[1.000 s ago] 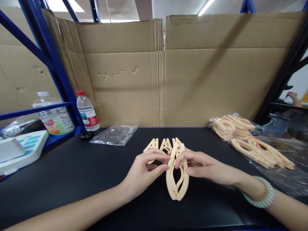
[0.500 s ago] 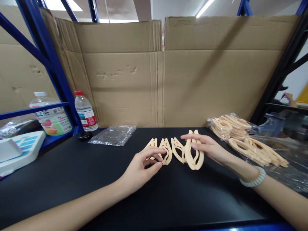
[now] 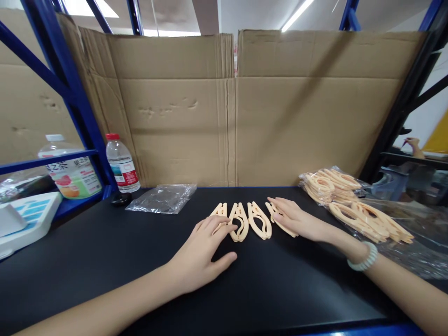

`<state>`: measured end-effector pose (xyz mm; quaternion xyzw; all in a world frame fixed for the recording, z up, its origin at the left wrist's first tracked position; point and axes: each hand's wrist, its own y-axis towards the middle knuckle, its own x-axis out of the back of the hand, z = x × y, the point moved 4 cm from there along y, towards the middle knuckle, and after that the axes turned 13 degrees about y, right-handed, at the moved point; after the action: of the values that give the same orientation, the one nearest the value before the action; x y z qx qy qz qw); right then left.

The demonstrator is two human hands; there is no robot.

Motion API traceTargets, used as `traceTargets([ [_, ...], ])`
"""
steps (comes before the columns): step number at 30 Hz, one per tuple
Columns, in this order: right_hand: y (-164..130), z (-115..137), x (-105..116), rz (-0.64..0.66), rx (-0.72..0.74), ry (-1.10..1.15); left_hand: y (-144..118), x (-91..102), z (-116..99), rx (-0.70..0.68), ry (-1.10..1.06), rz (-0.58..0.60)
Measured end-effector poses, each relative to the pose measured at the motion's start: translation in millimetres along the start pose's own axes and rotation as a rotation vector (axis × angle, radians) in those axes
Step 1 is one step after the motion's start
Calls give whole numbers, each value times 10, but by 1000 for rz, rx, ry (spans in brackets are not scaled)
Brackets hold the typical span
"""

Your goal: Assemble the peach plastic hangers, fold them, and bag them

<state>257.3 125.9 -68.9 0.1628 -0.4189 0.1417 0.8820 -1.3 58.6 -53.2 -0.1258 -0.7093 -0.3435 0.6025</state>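
Several cream plastic folding hangers (image 3: 249, 220) lie side by side in a row on the black table (image 3: 105, 252). My left hand (image 3: 201, 254) rests flat with fingers spread, its fingertips touching the leftmost hangers (image 3: 224, 214). My right hand (image 3: 297, 219), a pale bead bracelet on its wrist, lies flat on top of the rightmost hanger (image 3: 280, 223) and presses it to the table. Neither hand grips anything.
A heap of the same hangers (image 3: 350, 198) lies on clear plastic at the right. A crumpled clear bag (image 3: 163, 197) and a small water bottle (image 3: 121, 164) are at the back left. Cardboard sheets (image 3: 231, 107) wall off the back. Blue shelf posts (image 3: 75, 98) stand left.
My right hand carried the hanger from the middle out to the right end of the row and laid it flat. My left hand opened and flattened beside the row.
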Motion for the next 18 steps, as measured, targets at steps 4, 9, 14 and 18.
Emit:
traceTargets([
  [4,-261,339,-154,227,43,-85,-70,-62,-44,50,115,139],
  [9,-351,556,-340,232,118,-231,-108,-109,-60,62,102,243],
  [14,-196,295,-206,-24,36,-288,-97,-114,-45,71,77,263],
  [18,-76,64,-80,-124,26,-243,-88,-115,-50,71,57,269],
])
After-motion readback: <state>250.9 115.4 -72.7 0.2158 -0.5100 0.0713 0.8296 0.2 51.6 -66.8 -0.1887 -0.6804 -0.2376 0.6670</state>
